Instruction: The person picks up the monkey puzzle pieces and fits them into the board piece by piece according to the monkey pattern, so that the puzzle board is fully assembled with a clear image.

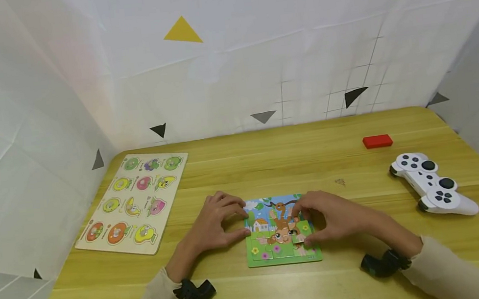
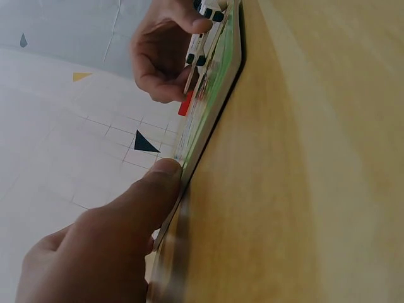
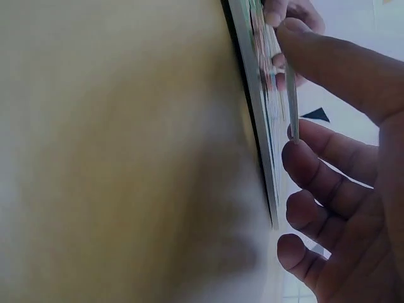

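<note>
A jigsaw puzzle (image 1: 262, 255) with a monkey, a small house and flowers lies in its green-edged tray on the table. My left hand (image 1: 218, 222) holds the tray's left edge, its thumb (image 2: 165, 169) pressing at the rim in the left wrist view. Over the puzzle's right side, my right hand (image 1: 333, 215) pinches a thin puzzle piece (image 3: 291, 95) between thumb and fingertips. In the right wrist view this piece stands edge-on, tilted just above the puzzle, the other fingers loosely bent.
A wooden fruit puzzle board (image 1: 147, 239) lies at the table's left. On the right are a white game controller (image 1: 432, 184) and, farther back, a red block (image 1: 377, 141). A white patterned cloth (image 1: 232, 86) rises behind the wooden table (image 1: 282, 292).
</note>
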The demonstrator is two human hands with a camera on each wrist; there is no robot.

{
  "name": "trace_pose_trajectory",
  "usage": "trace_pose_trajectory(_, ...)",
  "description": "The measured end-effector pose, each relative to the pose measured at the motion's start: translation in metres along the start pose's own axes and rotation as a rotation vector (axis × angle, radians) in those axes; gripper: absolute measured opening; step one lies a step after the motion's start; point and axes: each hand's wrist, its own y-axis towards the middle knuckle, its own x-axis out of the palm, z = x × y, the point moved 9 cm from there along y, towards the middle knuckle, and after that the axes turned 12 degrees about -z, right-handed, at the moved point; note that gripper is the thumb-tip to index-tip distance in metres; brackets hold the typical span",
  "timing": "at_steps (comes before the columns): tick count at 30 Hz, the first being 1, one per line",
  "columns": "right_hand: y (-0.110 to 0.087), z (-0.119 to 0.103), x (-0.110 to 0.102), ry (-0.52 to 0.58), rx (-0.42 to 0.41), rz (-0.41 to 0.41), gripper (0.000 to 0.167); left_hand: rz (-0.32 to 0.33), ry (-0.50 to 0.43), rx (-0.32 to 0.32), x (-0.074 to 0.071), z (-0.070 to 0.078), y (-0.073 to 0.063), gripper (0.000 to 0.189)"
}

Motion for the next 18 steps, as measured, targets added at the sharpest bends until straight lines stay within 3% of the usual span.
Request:
trace_pose_trajectory(8, -0.002, -0.008, 0.011, 0.029, 0.041, -0.063, 0.054, 0.006, -0.002, 0.005, -0.002, 0.002, 0.000, 0.029)
trace_pose_trajectory(18, -0.002, -0.013, 0.012, -0.023, 0.034, -0.052, 0.054, -0.011, -0.008, -0.009, 0.001, -0.001, 0.000, 0.030)
